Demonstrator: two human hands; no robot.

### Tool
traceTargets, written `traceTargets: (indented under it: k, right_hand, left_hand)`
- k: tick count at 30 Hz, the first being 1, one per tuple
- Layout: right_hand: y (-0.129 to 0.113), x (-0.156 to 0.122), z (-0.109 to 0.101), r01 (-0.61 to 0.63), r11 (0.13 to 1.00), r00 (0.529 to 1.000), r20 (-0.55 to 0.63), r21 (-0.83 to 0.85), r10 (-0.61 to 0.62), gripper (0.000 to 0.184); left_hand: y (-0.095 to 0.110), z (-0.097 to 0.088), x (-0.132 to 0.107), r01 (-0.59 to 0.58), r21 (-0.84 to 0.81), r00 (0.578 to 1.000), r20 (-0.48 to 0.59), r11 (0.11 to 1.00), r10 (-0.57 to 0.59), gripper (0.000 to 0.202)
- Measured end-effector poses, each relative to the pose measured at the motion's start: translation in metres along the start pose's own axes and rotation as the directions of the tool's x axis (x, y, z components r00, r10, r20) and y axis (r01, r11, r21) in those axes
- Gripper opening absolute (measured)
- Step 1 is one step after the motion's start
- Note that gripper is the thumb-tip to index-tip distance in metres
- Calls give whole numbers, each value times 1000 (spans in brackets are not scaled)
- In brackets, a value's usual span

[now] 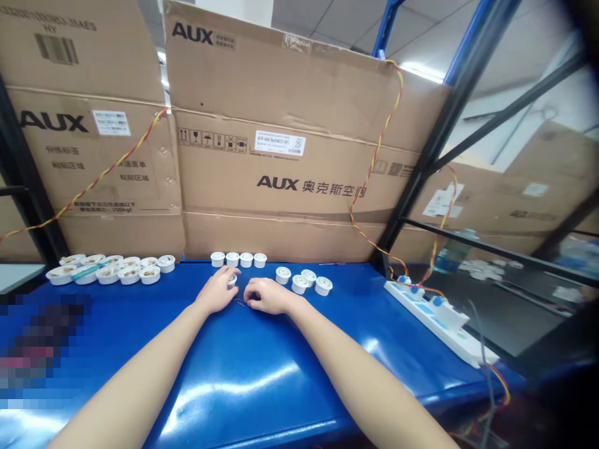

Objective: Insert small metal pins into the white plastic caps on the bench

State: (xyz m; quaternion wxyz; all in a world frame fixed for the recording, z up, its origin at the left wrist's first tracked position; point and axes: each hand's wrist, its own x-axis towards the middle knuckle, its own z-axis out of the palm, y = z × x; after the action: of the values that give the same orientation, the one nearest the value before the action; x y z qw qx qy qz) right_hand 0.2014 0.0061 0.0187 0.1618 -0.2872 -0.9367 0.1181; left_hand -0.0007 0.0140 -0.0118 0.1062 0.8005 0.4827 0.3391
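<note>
The left hand (216, 290) pinches a small white plastic cap (231, 282) at centre, close beside the curled right hand (269, 295), which may hold something hidden; a tiny metal part (239, 302) lies between them on the blue table (243, 355)

This is a workshop assembly station, folks! The blue table (243, 374) anchors the scene, with AUX air-conditioner cartons (276, 174) stacked right behind it and a steel rack frame (421, 168) rising at its far right corner. A white power strip (435, 321) sits along the table's right side, a twisted red-and-yellow wire (377, 143) runs up the cartons, and rows of small white cups (110, 273) line the tabletop!
</note>
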Motion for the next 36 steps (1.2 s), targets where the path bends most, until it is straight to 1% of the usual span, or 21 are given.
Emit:
traceTargets:
  k: [3, 10, 14, 17, 19, 20, 22, 24, 27, 29, 31, 33, 36]
  right_hand:
    - [2, 0, 0, -24, 999, 1000, 6, -21, 25, 10]
    - [13, -3, -3, -114, 992, 993, 7, 45, 114, 11]
    - [14, -3, -2, -114, 993, 994, 7, 30, 114, 11]
    - [11, -3, 0, -101, 994, 995, -2, -34, 101, 13]
    - [9, -2, 2, -110, 990, 994, -6, -86, 110, 15]
    - [9, -2, 3, -123, 986, 992, -9, -109, 123, 15]
    - [10, -2, 4, -164, 975, 986, -19, -150, 163, 15]
    - [12, -2, 4, -219, 960, 976, -41, -172, 215, 13]
    - [15, -2, 5, -279, 945, 960, -62, -171, 272, 10]
    - [16, -3, 6, -288, 943, 958, -54, -165, 282, 11]
    - [16, -3, 7, -289, 946, 957, -52, -147, 285, 14]
    - [16, -2, 9, -302, 950, 951, -85, -74, 296, 15]
    - [16, 1, 8, -286, 944, 941, -137, 163, 308, 19]
  left_hand:
    - [0, 0, 0, 12, 2, 1000, 7, 1000, -12, 38]
    - [-3, 1, 1, 7, -11, 1000, -6, 1000, -8, 38]
    - [-3, 1, 1, -6, -4, 1000, -12, 1000, 6, 38]
    - [5, -5, 0, -67, 45, 993, -94, 997, 71, 35]
    - [12, -10, 0, -142, 102, 975, -156, 985, 157, 28]
    - [16, -12, -1, -186, 129, 964, -166, 974, 206, 23]
    - [23, -16, -2, -266, 173, 945, -145, 948, 292, 16]
    - [26, -16, -2, -319, 197, 933, -109, 927, 344, 12]
    - [28, -15, -3, -342, 204, 925, -101, 917, 367, 11]
    - [28, -14, -3, -342, 202, 922, -117, 918, 369, 10]
    - [28, -15, -3, -343, 203, 919, -129, 917, 372, 11]
    - [28, -16, -3, -344, 210, 917, -134, 915, 375, 11]
    - [29, -17, -3, -357, 216, 914, -120, 909, 388, 10]
